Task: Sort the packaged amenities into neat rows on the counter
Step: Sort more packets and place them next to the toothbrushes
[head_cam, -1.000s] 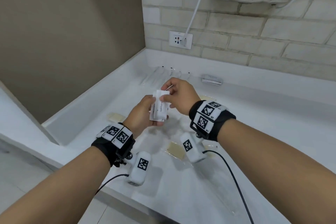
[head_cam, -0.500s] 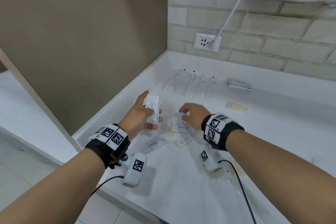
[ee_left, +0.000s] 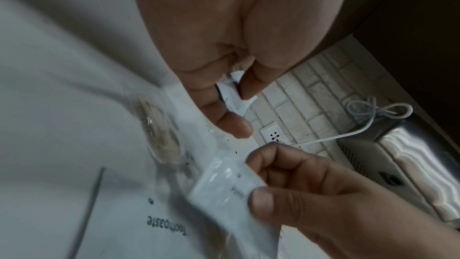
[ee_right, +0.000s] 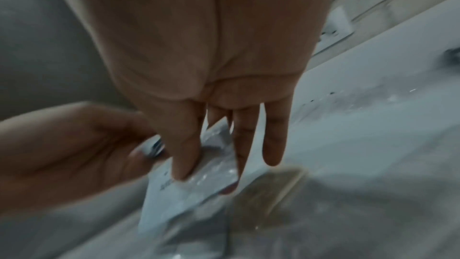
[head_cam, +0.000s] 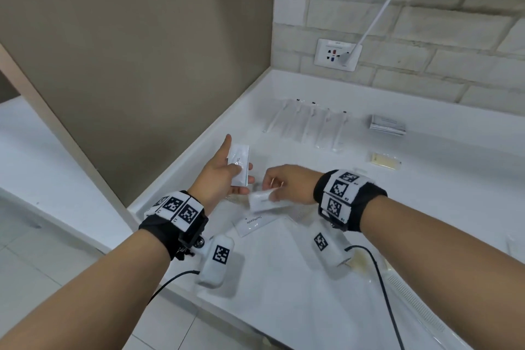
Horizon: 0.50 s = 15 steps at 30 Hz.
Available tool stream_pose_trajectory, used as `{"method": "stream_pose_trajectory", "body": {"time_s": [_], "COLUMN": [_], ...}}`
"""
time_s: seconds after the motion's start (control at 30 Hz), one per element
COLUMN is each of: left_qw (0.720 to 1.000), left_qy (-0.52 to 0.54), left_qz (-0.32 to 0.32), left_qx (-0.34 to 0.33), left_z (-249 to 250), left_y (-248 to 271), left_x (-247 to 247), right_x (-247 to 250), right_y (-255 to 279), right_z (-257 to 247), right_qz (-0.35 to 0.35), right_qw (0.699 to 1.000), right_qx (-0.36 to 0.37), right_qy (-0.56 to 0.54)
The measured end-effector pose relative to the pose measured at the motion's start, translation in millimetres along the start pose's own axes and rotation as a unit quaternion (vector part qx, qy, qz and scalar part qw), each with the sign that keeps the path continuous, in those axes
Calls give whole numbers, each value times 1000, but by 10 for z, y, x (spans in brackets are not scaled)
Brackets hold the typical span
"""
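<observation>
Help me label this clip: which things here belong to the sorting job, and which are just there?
Job: toothpaste packets in left hand and right hand; toothpaste packet on counter; toothbrush row; grey sachet stack; yellow packet.

Just there: wall socket; white cable.

Even, soft light on my desk [head_cam: 312, 278]; the head view bends at its edges. Both wrist views are dim, and the sachet [ee_right: 199, 190] under my right hand [ee_right: 199, 56] smears with blur.

hands: 2 | white toothpaste packets [head_cam: 257, 223]: 3 seen (one per hand, one on the counter) | clear toothbrush sleeves [head_cam: 308, 125] in back row: about 5 | yellowish sachets [head_cam: 385, 160]: 2 | grey packet stack [head_cam: 387, 124]: 1
</observation>
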<state>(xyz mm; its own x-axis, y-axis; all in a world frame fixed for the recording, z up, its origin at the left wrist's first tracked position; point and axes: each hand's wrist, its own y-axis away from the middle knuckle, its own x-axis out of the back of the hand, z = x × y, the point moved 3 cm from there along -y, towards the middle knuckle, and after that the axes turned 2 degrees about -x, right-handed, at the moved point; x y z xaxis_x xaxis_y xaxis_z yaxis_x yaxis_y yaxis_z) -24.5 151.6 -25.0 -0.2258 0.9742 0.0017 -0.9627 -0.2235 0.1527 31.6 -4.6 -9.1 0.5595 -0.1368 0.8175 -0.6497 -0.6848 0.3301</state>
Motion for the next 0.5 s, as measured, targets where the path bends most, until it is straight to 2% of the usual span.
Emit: {"method": "stream_pose_trajectory", "body": {"time_s": [0.07, 0.13, 0.37, 0.5], "left_qw": [1000, 1000, 1000, 1000], "left_qy": [4, 5, 11, 22], "left_qz": [4, 4, -4, -3], "left_qx": [0, 0, 8, 21], "left_z": [-3, -12, -75, -117], "left_y": [-16, -25, -42, -58], "left_x": [17, 31, 18, -4], "right_x": [-176, -306, -308, -236], "right_y": [-14, -43, -32, -15], "right_z": [-86, -91, -40, -4], "right_qz": [-50, -66, -21, -15], "right_qw": [998, 996, 992, 1000], "right_qx": [4, -7, 2, 8], "right_qy": [40, 64, 121, 25]}}
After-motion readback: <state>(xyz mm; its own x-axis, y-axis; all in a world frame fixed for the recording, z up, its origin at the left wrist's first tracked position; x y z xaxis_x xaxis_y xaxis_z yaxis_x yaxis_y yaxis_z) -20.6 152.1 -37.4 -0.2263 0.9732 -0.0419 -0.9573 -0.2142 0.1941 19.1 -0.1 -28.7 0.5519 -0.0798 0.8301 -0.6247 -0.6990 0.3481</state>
